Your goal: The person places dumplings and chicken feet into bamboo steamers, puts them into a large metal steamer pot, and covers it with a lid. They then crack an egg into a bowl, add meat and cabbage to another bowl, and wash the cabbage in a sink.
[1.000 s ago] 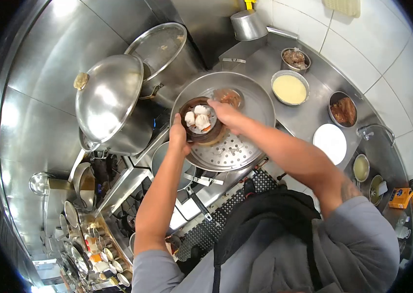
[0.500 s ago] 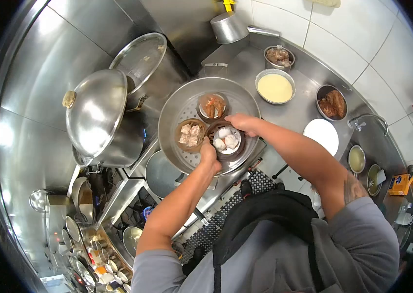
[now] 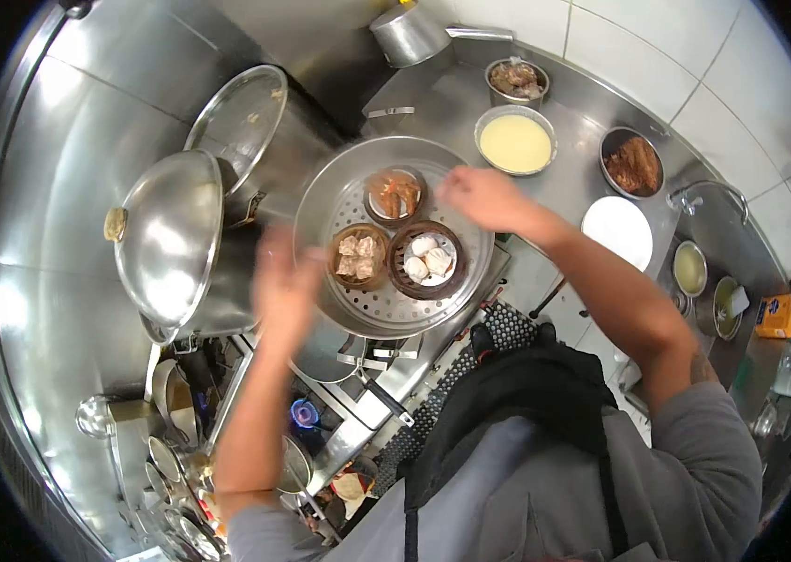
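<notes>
Bun basket (image 3: 426, 289) released since earlier frame, left hand (image 3: 284, 281) and right hand (image 3: 492, 199) moved apart, both empty, finger pose blurred; basket between them in perforated steamer pan (image 3: 386, 329), placement seems done, any re-nudge calls for light rim contact.

Before you, white tiles (image 3: 644, 47) line one wall, shiny steel panels (image 3: 87, 131) catch glare opposite, and perforated black matting (image 3: 442, 384) covers part of the floor (image 3: 569, 328).
</notes>
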Action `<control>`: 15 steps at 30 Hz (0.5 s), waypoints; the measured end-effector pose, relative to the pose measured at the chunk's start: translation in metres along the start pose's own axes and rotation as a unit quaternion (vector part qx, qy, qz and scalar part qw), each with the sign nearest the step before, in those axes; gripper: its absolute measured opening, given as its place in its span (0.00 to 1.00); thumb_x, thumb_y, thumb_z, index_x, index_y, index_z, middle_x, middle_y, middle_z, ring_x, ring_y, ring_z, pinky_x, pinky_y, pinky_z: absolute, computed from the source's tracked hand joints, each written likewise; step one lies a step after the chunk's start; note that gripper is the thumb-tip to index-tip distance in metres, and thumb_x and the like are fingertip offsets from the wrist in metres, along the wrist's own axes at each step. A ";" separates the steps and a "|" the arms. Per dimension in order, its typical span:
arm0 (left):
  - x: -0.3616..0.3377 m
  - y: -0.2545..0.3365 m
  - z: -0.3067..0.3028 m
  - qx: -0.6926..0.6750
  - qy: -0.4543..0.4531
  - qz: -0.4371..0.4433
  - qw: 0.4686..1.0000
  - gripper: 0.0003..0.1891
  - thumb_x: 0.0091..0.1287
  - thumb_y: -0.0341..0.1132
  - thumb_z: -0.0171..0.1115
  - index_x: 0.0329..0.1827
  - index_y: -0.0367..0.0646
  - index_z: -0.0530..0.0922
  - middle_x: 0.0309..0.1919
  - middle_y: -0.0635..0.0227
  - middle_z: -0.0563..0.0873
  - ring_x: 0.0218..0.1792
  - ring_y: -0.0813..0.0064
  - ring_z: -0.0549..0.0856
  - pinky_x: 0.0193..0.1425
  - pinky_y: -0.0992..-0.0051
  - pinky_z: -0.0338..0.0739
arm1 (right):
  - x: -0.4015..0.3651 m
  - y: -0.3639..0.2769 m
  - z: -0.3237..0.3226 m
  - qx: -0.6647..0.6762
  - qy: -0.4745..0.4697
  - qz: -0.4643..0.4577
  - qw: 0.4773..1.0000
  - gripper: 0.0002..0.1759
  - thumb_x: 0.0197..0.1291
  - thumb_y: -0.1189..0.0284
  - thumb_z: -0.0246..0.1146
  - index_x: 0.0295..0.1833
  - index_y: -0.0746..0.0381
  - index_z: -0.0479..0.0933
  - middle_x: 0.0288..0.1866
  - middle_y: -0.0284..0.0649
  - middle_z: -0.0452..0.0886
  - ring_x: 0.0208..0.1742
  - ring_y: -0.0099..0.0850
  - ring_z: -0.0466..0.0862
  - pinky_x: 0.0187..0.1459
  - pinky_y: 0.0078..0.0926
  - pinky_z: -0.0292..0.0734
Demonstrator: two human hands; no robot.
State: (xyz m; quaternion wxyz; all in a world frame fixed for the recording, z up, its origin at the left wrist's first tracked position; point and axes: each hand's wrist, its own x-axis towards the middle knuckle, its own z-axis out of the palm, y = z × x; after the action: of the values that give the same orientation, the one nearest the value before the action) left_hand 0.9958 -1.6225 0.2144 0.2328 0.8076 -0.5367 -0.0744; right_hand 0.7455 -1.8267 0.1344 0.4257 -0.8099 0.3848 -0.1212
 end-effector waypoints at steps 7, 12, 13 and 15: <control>0.178 -0.271 -0.271 0.372 0.071 -0.051 0.924 0.34 0.72 0.53 0.55 0.77 0.48 0.61 0.72 0.51 0.69 0.69 0.50 0.72 0.69 0.58 0.68 | -0.121 0.216 0.077 0.344 -0.042 0.140 0.928 0.15 0.70 0.64 0.56 0.47 0.65 0.79 0.35 0.40 0.83 0.38 0.29 0.84 0.43 0.32 0.80; 0.182 -0.255 -0.277 0.027 0.080 -0.215 0.973 0.36 0.71 0.55 0.55 0.79 0.52 0.59 0.68 0.59 0.75 0.60 0.57 0.79 0.55 0.62 0.77 | -0.133 0.277 0.284 0.053 -0.146 0.088 0.984 0.18 0.61 0.61 0.59 0.44 0.64 0.84 0.37 0.49 0.86 0.43 0.40 0.86 0.47 0.38 0.79; 0.189 -0.261 -0.282 0.013 0.086 -0.225 0.970 0.36 0.71 0.55 0.55 0.79 0.51 0.59 0.67 0.60 0.76 0.58 0.58 0.80 0.53 0.64 0.78 | -0.126 0.291 0.329 0.094 -0.175 0.150 0.968 0.19 0.62 0.60 0.58 0.47 0.63 0.83 0.44 0.50 0.86 0.47 0.47 0.85 0.52 0.41 0.78; 0.193 -0.251 -0.280 0.055 0.098 -0.242 0.964 0.35 0.70 0.54 0.55 0.78 0.51 0.61 0.64 0.63 0.78 0.53 0.64 0.81 0.48 0.69 0.77 | -0.122 0.292 0.381 0.013 -0.122 0.159 0.980 0.18 0.61 0.64 0.57 0.48 0.64 0.82 0.49 0.52 0.84 0.52 0.49 0.83 0.54 0.42 0.77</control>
State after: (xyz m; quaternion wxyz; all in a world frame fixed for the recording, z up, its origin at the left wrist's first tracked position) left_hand 1.3875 -1.6343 0.3714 0.2146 0.9282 -0.3033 -0.0199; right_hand 0.7109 -1.6103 -0.3097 0.4937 -0.7416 0.4522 0.0432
